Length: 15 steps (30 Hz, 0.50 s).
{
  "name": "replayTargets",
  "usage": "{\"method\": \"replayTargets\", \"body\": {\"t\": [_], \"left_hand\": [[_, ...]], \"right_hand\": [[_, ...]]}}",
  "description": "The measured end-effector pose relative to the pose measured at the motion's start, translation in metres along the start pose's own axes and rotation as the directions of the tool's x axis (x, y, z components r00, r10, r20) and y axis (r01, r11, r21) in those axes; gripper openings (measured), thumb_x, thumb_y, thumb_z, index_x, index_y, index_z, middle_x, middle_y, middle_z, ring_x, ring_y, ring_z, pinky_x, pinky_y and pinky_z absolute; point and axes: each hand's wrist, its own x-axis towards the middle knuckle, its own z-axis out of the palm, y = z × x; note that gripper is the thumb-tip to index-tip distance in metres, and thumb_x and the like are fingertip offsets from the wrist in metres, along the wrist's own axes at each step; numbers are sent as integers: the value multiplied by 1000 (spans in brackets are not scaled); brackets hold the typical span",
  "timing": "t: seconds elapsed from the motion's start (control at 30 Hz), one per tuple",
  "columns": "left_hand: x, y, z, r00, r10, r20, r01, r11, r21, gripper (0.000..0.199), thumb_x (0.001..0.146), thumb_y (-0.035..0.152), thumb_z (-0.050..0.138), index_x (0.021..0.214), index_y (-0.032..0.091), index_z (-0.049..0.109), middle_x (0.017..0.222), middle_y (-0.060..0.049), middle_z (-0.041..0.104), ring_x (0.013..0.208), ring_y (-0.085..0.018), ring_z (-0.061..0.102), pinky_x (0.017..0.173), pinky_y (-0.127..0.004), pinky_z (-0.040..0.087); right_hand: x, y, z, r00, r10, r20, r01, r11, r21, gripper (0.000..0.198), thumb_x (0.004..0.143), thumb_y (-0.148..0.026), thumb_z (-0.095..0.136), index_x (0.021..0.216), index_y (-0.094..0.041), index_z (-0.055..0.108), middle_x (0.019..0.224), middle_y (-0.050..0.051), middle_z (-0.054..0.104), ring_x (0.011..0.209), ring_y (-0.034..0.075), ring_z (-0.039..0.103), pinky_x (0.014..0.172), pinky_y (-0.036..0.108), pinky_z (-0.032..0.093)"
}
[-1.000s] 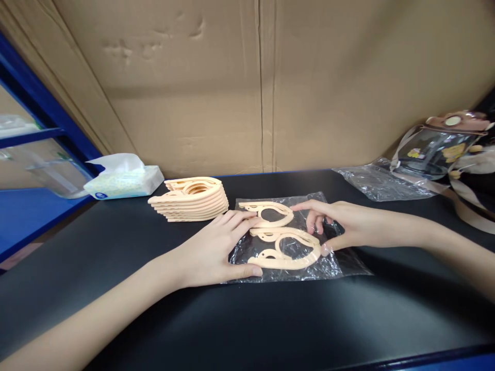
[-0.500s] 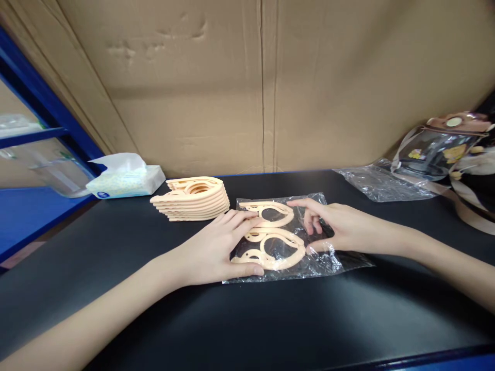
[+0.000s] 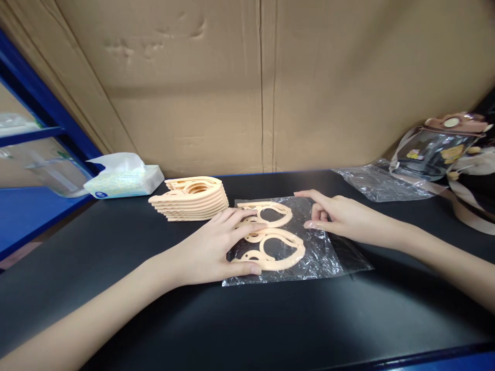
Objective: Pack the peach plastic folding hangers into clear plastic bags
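Note:
A clear plastic bag (image 3: 323,263) lies flat on the black tabletop, with cream folding clothes hangers (image 3: 284,264) inside it. My left hand (image 3: 211,247) rests on the bag's left part, its fingers and thumb spread over the hangers. Over the bag's far right part is my right hand (image 3: 336,216), index finger and thumb stretched apart and the other fingers curled in. I see nothing held between them; whether they touch the film is unclear. Just beyond my left hand stands a neat stack of the same cream hangers (image 3: 193,201).
A tissue pack (image 3: 126,180) sits at the back left beside a blue metal frame (image 3: 75,139). At the back right lie another clear bag (image 3: 382,180) and a transparent bottle (image 3: 435,152) with a strap. A cardboard wall (image 3: 193,103) closes off the back.
My right thumb has moved away from me across the bag, and the bag's right part lies flatter. My left hand stays in place on the hangers.

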Motion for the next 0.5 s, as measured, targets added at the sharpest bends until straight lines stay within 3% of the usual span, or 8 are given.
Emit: {"method": "replayTargets", "body": {"t": [0.23,0.5], "left_hand": [[-1,2,1,1000,12,4,-12,1000,4,62,87,57,53,140,27,41,146,-9,37,131,-31,36,107,-48,33],[1,6,0,999,42,-18,-42,999,33,60,87,55,54,138,24,43,142,-10,43,126,-30,41,103,-46,36]], "right_hand": [[2,-1,-1,999,37,-39,-39,997,-62,56,90,-38,50,141,-22,34,76,-2,67,67,17,60,64,30,42],[1,-4,0,999,33,17,-33,999,-27,60,89,-43,52,141,-21,33,74,-3,64,63,15,56,61,29,41]]}}
